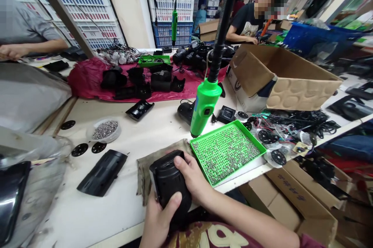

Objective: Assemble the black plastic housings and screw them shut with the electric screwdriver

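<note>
Both my hands grip a black plastic housing (169, 182) above the front edge of the table. My left hand (161, 217) is closed round its lower left side, thumb on the face. My right hand (192, 174) wraps its upper right side, thumb near the top end. Under the housing lies a grey-brown cloth (143, 170). A green electric screwdriver (205, 104) hangs just beyond my hands. To the right sits a green tray (233, 176) strewn with small screws. A curved black shell part (101, 172) rests on the table to the left.
A round tub of small metal parts (105, 129) stands left, near black discs (79, 150). Black housings lie on a red plastic sheet (192, 85). A cardboard box (303, 92) and wired parts (279, 135) occupy the right. Two people (247, 23) work beyond the table.
</note>
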